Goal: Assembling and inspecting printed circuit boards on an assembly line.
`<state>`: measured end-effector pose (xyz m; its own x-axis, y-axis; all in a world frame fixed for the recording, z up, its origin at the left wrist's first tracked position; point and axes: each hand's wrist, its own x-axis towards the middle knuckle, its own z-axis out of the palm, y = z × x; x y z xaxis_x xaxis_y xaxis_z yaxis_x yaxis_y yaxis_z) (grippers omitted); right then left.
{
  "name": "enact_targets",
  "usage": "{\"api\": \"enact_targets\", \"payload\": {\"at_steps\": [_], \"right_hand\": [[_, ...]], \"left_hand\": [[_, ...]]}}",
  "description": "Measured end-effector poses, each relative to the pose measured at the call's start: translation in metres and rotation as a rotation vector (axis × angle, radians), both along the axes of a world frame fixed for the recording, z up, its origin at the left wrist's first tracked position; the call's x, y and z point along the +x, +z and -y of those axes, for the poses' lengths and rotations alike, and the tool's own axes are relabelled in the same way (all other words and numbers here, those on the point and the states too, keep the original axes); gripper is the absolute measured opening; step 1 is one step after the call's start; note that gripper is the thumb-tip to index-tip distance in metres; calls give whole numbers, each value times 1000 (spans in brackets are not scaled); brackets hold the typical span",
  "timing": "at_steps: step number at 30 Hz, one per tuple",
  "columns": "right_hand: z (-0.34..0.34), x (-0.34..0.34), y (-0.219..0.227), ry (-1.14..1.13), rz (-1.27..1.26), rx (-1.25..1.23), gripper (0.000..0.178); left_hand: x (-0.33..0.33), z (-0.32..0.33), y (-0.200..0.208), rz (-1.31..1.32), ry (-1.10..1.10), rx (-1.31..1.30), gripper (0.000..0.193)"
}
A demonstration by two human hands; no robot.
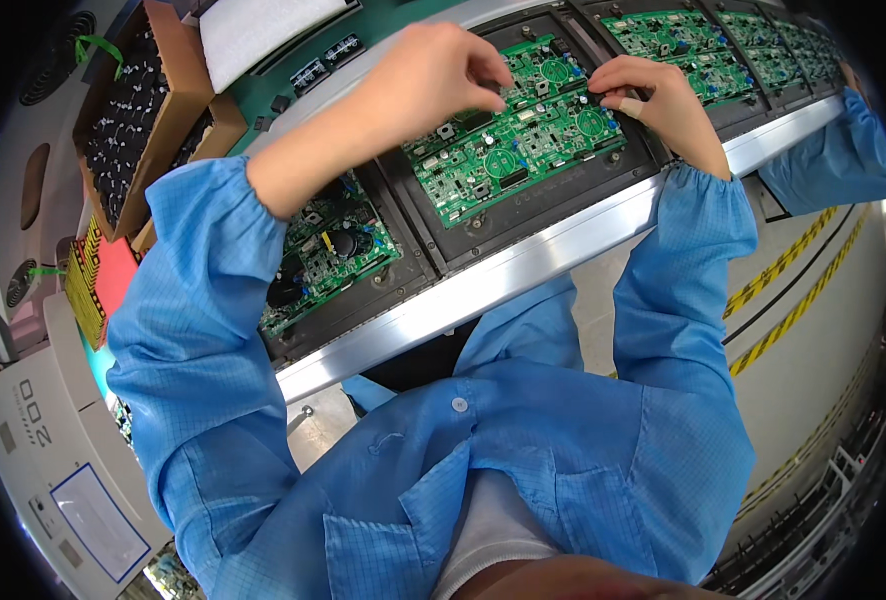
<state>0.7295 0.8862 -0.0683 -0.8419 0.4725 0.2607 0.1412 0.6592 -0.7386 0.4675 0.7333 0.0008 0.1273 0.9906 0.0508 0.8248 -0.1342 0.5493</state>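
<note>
A green circuit board [558, 145] lies in a black carrier frame [563, 188] in front of me, with small parts, blue discs and round coil-like prints on it. My left hand [448, 75] reaches over its upper left part, thumb and fingers curled together; what they hold, if anything, is hidden. At the board's right edge my right hand [663, 100] is closed in a pinch, with a small black component at its fingertips and a light band around one finger. Left of this board, partly under my left forearm, another board [338, 240] carries large black cylindrical parts.
More boards in carriers [678, 50] line the conveyor to the right. A metal rail [523, 265] runs along its near side. At left stand a cardboard box [128, 130] of black parts and a white foam pad [258, 35]. Black capacitors [325, 62] lie beyond my forearm. Another person's blue sleeve [833, 155] is at right.
</note>
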Motion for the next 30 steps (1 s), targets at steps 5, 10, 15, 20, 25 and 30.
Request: {"api": "enact_targets", "payload": {"at_steps": [5,10,15,20,25,30], "right_hand": [[-2,-1,0,33,20,168,14],[-2,-1,3,-79,-80,196,11],[-1,-3,3,-142,-133,174,9],[-5,-6,0,-172,-126,90,8],[-10,4,-10,-232,-184,157,7],[-13,4,-13,-350,-209,191,9]], "left_hand": [[24,12,-19,-53,-83,39,27],[26,9,-34,-173,-85,68,24],[29,14,-26,-249,-134,29,19],[30,19,-24,-308,-90,-30,17],[39,12,-37,-351,-132,119,10],[28,22,-26,-385,-127,170,18]]}}
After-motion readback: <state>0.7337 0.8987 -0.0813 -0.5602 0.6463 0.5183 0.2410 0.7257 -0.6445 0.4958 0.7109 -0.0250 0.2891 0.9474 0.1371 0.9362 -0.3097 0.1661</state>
